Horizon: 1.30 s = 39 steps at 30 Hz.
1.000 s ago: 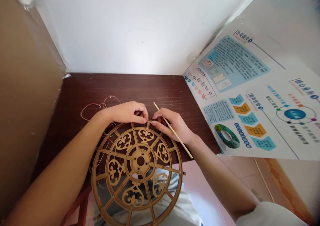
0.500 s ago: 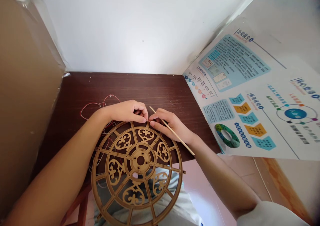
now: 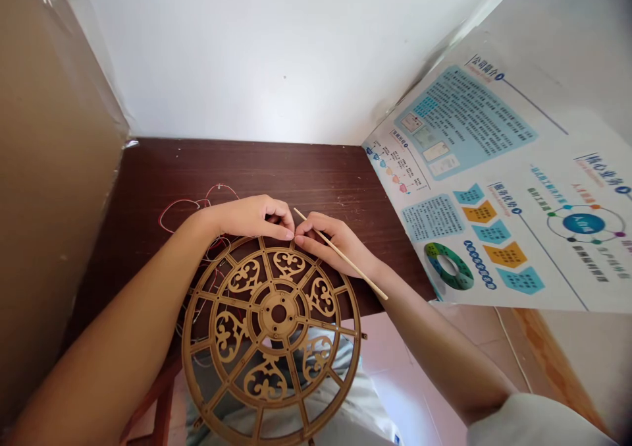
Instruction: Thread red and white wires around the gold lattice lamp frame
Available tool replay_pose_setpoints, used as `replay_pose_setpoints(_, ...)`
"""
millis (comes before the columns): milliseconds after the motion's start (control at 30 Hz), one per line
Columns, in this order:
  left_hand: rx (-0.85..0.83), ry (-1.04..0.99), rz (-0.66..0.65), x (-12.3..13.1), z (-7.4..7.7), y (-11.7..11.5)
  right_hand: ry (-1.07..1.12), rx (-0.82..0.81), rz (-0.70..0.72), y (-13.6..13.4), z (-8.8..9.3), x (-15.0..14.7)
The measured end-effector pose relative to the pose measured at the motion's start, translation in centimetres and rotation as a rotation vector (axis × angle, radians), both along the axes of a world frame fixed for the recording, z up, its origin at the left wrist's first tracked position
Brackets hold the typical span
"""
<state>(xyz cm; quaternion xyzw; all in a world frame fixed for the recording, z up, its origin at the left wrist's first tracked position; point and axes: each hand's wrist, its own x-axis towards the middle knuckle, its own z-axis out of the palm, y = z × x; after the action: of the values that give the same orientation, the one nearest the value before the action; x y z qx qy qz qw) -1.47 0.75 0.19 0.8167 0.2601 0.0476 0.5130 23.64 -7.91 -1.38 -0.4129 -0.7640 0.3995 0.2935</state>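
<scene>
A round golden-brown openwork frame (image 3: 279,314) with scroll ornaments and a hub with a central hole leans between the table edge and my lap. My left hand (image 3: 261,217) is closed in a pinch at its far rim; whatever lies between those fingertips is too small to make out. Close beside it, my right hand (image 3: 333,242) is closed too, with a thin wooden stick (image 3: 358,270) held slantwise across it. The right thumb and fingertip also meet at the rim, almost touching the left fingers. Thin red and white wires (image 3: 170,203) lie loosely left of the frame, partly behind my left forearm.
The dark brown table (image 3: 237,163) is bounded by a white wall (image 3: 247,57) behind, a brown panel (image 3: 54,149) on the left and a printed poster board (image 3: 474,130) on the right. Part of a reddish wooden stool or chair (image 3: 160,400) shows below left.
Both hands stay pinched at the frame's rim, with only slight finger movement. The stick's near end has dipped a little to the right. The view has shifted slightly.
</scene>
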Motion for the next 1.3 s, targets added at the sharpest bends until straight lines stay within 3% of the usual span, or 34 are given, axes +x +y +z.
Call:
replay_pose_setpoints(767, 0.012, 0.007, -0.02, -0.08, 0.2, 0.05, 0.015, -0.138, 0.007, 0.01, 0.65, 0.22)
replay_pose_setpoints(1300, 0.022, -0.038, -0.067, -0.25, -0.3, 0.35, -0.034, -0.092, 0.02, 0.19, 0.58, 0.06)
